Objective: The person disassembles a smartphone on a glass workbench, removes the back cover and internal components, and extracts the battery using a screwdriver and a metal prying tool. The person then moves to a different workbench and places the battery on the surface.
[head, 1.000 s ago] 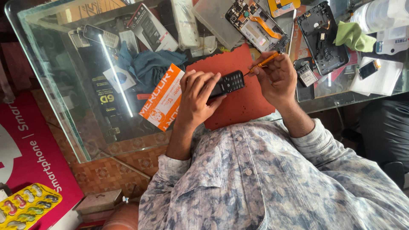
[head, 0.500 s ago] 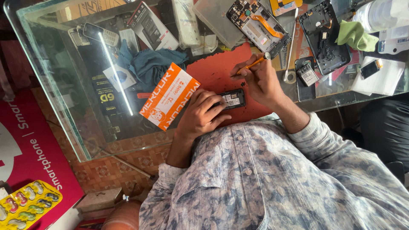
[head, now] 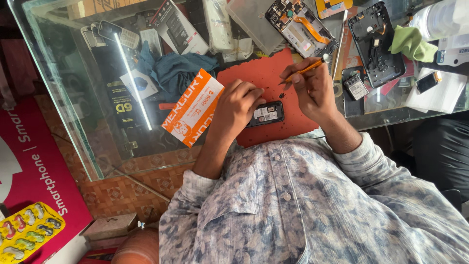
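Observation:
A small black phone (head: 267, 113) with its back open lies on a red mat (head: 258, 73) on the glass counter. My left hand (head: 235, 105) grips the phone's left end and holds it against the mat. My right hand (head: 312, 90) is just right of the phone, holding a thin orange-handled tool (head: 305, 70) between the fingers, with its tip pointing up and to the right, away from the phone. A tiny dark speck (head: 282, 96), maybe a screw, sits on the mat between my hands.
An orange and white box (head: 191, 110) lies left of my left hand. Opened phone bodies (head: 300, 27) (head: 375, 41), a green cloth (head: 410, 43), a blue cloth (head: 176, 68) and small parts crowd the far side of the glass counter (head: 78, 98).
The phone was held up in both hands; now it is lower, against the red mat, under my left hand. My right hand has pulled away with the orange tool.

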